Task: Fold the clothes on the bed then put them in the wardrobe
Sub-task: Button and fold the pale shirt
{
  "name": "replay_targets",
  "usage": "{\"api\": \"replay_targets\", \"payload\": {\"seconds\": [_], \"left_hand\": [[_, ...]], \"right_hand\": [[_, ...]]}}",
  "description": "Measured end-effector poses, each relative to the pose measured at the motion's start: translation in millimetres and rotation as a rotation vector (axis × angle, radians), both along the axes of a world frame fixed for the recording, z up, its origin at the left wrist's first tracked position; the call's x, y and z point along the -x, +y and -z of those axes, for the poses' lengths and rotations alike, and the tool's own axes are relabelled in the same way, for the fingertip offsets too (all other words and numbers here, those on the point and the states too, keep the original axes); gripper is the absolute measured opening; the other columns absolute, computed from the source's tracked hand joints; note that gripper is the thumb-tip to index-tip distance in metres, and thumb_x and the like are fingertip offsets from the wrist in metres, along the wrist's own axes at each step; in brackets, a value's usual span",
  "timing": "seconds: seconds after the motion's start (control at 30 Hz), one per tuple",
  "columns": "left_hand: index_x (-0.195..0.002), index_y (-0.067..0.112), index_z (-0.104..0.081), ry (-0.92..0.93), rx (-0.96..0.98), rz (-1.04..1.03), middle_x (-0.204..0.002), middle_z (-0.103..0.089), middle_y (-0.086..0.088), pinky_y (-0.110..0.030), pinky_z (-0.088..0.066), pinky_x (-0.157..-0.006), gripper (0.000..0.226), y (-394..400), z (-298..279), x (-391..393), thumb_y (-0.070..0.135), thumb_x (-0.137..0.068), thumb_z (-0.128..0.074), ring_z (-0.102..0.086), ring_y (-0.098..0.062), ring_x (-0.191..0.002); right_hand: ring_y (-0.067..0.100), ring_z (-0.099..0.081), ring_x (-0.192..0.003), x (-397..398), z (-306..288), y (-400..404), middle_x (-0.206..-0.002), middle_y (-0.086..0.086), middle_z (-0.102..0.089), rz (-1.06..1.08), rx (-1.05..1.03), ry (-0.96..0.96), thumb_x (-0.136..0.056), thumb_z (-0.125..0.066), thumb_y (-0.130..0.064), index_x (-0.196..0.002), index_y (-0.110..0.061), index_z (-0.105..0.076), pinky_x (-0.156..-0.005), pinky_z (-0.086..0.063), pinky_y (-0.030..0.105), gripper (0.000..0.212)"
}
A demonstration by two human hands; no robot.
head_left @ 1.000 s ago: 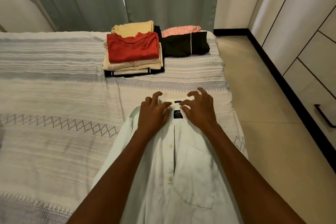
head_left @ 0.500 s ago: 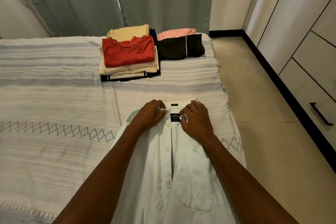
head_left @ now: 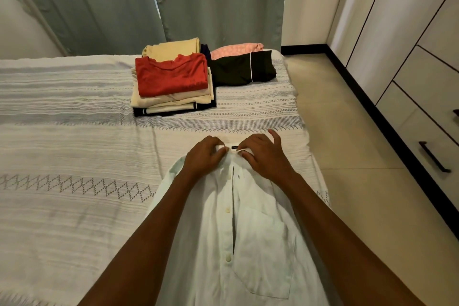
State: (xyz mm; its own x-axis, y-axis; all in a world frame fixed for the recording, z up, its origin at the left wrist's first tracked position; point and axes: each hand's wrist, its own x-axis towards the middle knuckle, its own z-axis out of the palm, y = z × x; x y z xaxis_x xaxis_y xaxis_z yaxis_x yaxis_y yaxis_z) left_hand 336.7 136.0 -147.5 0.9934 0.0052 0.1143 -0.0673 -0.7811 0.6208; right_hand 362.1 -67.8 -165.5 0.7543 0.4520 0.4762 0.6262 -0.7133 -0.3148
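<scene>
Pinching the collar of the white shirt [head_left: 248,243] from both sides, the left hand [head_left: 202,158] and right hand [head_left: 264,155] sit close together at the neck, fingers curled into the cloth, thumbs tucked toward the middle. Vs. a sec ago the hands have drawn inward: then the fingers were spread wider over the collar and the black neck label showed plainly between them; now the two collar edges are pulled nearly shut and only a sliver of dark tab shows at the far edge, w/ the label itself covered. Looks like the person is closing up or buttoning the top of the placket, prob. to square the shirt before folding, though whether a button is actually going through I can't tell, too small. The shirt lies face up on the near right part of the bed [head_left: 62,156], collar pointing far, pocket on the right side, lower buttons done up, hem out of frame near the body. At the far end, approx. centre, sits a stack of folded clothes [head_left: 171,87] w/ a red top uppermost, and just right of it a dark folded piece [head_left: 243,69] w/ a pink one [head_left: 236,49] behind. The wardrobe [head_left: 409,57] stands along the right wall, doors closed. So most items seem folded; this shirt isn't folded yet, and nothing has gone into the wardrobe.
</scene>
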Motion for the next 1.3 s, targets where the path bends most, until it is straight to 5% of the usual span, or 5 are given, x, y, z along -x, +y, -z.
{"api": "replay_targets", "payload": {"seconds": [0.17,0.37,0.73,0.97,1.3], "left_hand": [[-0.072,0.025,-0.064,0.154,0.26,0.0,-0.077,-0.065,0.005,-0.034,-0.046,-0.077,0.019,-4,-10,-8,0.044,-0.074,-0.059,-0.061,-0.016,-0.079],[-0.064,0.024,-0.066,0.23,0.322,-0.013,-0.071,-0.066,0.006,-0.029,-0.044,-0.072,0.014,-6,-9,-8,0.032,-0.075,-0.067,-0.058,-0.009,-0.071],[-0.076,0.005,-0.077,0.33,0.518,-0.149,-0.08,-0.073,-0.014,-0.029,-0.044,-0.065,0.023,-28,-9,-7,0.022,-0.065,-0.067,-0.06,-0.017,-0.07],[-0.068,0.004,-0.07,0.418,0.505,-0.153,-0.052,-0.055,0.005,-0.022,-0.033,-0.053,0.017,-28,-15,-7,0.017,-0.078,-0.072,-0.044,-0.009,-0.048],[-0.072,0.016,-0.071,0.387,0.398,0.048,-0.061,-0.063,0.011,-0.025,-0.04,-0.064,0.02,-21,-16,0,0.019,-0.09,-0.062,-0.052,-0.006,-0.061]], "right_hand": [[0.016,-0.065,-0.092,-2,-4,15,-0.096,-0.007,-0.071,-0.167,-0.177,0.233,-0.093,-0.063,-0.027,-0.098,-0.016,-0.067,-0.114,-0.031,0.045,0.013],[0.018,-0.055,-0.095,16,20,22,-0.095,-0.004,-0.064,-0.037,-0.288,0.093,-0.093,-0.059,-0.032,-0.096,-0.018,-0.069,-0.098,-0.044,0.043,0.018],[0.02,-0.06,-0.09,25,43,21,-0.088,-0.001,-0.065,0.045,-0.368,-0.081,-0.093,-0.069,-0.022,-0.091,-0.01,-0.064,-0.113,-0.036,0.035,0.014],[0.024,-0.06,-0.096,20,50,17,-0.095,0.0,-0.063,0.158,-0.31,-0.14,-0.095,-0.068,-0.033,-0.096,-0.014,-0.065,-0.105,-0.041,0.042,0.02],[0.025,-0.059,-0.103,23,52,14,-0.095,-0.001,-0.065,0.209,-0.209,-0.196,-0.099,-0.06,-0.035,-0.094,-0.017,-0.069,-0.103,-0.042,0.04,0.021]]}}
